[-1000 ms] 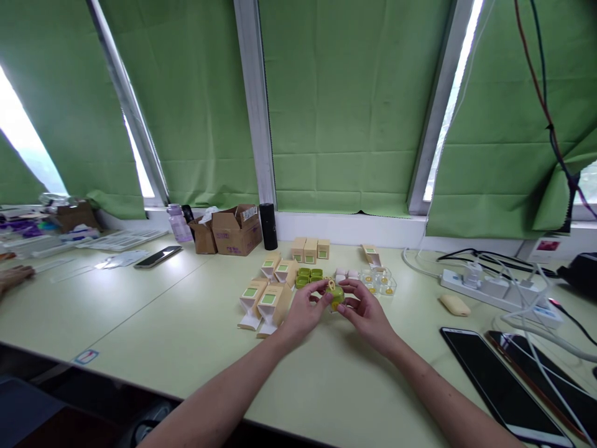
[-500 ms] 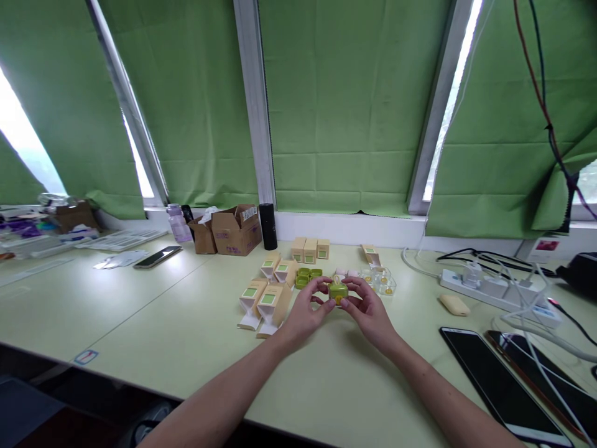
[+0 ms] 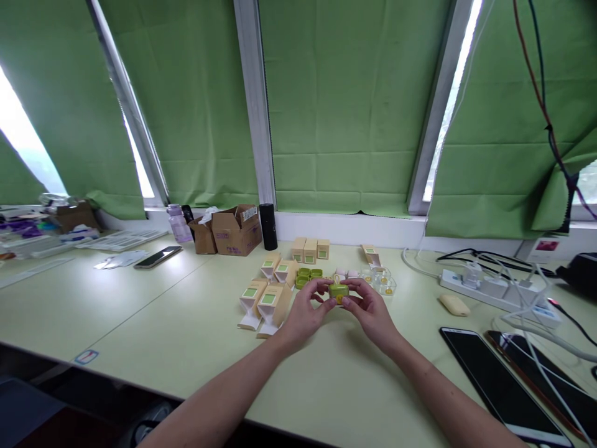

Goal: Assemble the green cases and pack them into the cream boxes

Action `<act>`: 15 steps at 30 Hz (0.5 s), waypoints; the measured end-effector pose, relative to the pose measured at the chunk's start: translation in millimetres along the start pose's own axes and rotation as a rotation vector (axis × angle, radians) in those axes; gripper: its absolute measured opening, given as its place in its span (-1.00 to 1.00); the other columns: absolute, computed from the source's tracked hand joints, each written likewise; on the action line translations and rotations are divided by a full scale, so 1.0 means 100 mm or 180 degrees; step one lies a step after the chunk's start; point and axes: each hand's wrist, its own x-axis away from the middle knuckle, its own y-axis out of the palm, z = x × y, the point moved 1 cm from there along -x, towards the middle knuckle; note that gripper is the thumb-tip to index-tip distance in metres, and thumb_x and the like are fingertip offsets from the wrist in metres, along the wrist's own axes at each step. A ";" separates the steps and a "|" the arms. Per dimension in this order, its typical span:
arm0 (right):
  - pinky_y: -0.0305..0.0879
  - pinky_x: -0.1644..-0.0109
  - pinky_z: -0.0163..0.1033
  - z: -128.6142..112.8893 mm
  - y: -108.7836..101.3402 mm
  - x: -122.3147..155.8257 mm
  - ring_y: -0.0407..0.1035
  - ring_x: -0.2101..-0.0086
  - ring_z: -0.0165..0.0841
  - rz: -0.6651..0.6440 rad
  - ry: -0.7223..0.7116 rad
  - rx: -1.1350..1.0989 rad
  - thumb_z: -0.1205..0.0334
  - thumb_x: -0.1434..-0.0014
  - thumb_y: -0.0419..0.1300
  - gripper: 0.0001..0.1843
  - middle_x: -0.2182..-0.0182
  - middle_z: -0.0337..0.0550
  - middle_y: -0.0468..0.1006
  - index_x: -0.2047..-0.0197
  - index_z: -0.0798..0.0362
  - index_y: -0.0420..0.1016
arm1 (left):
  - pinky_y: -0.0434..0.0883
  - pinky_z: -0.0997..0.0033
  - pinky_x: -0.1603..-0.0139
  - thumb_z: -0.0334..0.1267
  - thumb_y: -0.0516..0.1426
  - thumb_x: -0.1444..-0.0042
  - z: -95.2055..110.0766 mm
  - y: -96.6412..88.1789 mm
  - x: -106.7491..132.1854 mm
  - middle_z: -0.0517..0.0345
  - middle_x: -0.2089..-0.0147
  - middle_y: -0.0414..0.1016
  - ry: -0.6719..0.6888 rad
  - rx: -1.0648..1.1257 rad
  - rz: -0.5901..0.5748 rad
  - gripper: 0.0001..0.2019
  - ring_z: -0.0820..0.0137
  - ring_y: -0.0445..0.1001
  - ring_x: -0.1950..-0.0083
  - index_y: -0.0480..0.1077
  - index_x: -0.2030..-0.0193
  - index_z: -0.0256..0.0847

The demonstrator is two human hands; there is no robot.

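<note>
Both of my hands meet over the middle of the pale green table (image 3: 140, 311) and pinch a small green case (image 3: 338, 290) with a yellow mark on its front. My left hand (image 3: 305, 311) grips its left side with thumb and fingers. On the case's right side my right hand (image 3: 370, 311) does the same. Just behind the case lie more green cases (image 3: 308, 274), small white pieces (image 3: 347, 274) and clear plastic trays (image 3: 381, 281) with yellow dots. Left of my hands lie tan cartons with green labels (image 3: 268, 302), their white flaps open.
Three shut tan cartons (image 3: 310, 249) stand by the window sill, with a black cylinder (image 3: 268, 226), brown cardboard boxes (image 3: 236, 230) and a purple bottle (image 3: 178, 224). A phone (image 3: 157, 256) lies at left. A power strip (image 3: 501, 292) with cables, a cream bar (image 3: 454, 305) and dark tablets (image 3: 501, 386) lie at right.
The green case was tilted with a yellow loop sticking up; now it sits level between my fingers, slightly higher. A person's hand at the far left edge has gone.
</note>
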 end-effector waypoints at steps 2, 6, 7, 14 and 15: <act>0.52 -0.10 0.01 0.00 0.01 0.00 0.56 0.05 -0.19 0.0006 0.0100 -0.0166 -0.04 -0.17 0.42 -0.56 0.00 -0.12 0.58 -0.06 -0.13 0.49 | 0.46 0.17 -0.05 -0.11 0.29 -0.20 0.00 -0.01 0.00 -0.05 -0.10 0.54 -0.0001 -0.0011 0.0036 -0.64 0.21 0.50 -0.05 0.47 -0.10 -0.13; 0.52 -0.08 0.07 0.03 0.01 0.00 0.59 0.08 -0.16 -0.0062 0.0402 -0.0892 -0.03 -0.21 0.40 -0.46 0.08 -0.13 0.65 -0.19 -0.17 0.39 | 0.48 0.17 -0.05 -0.10 0.25 -0.26 0.02 -0.02 0.00 -0.06 -0.08 0.55 0.0057 0.0065 0.0138 -0.63 0.20 0.54 -0.07 0.43 -0.16 -0.13; 0.53 -0.04 0.06 0.04 0.00 0.00 0.61 0.11 -0.15 -0.0073 0.0487 -0.1089 -0.01 -0.21 0.39 -0.45 0.12 -0.13 0.66 -0.21 -0.16 0.37 | 0.49 0.18 -0.05 -0.11 0.23 -0.28 0.02 -0.03 0.00 -0.06 -0.07 0.56 0.0084 0.0121 0.0148 -0.64 0.21 0.55 -0.07 0.42 -0.17 -0.13; 0.51 0.17 -0.09 0.03 -0.11 -0.04 0.65 0.20 -0.12 0.0044 0.0760 -0.1720 0.10 -0.21 0.36 -0.52 0.12 0.00 0.71 -0.16 -0.08 0.37 | 0.47 0.21 -0.06 -0.13 0.18 -0.34 0.03 -0.01 -0.01 -0.05 0.04 0.62 0.0201 0.0393 0.0063 -0.72 0.23 0.60 -0.04 0.40 -0.11 -0.18; 0.51 0.17 -0.09 0.02 -0.12 -0.04 0.65 0.21 -0.12 0.0059 0.0750 -0.1728 0.11 -0.21 0.34 -0.54 0.12 0.00 0.71 -0.15 -0.08 0.38 | 0.47 0.22 -0.04 -0.12 0.18 -0.34 0.03 -0.01 -0.01 -0.05 0.05 0.62 0.0187 0.0385 0.0058 -0.73 0.23 0.60 -0.03 0.40 -0.09 -0.18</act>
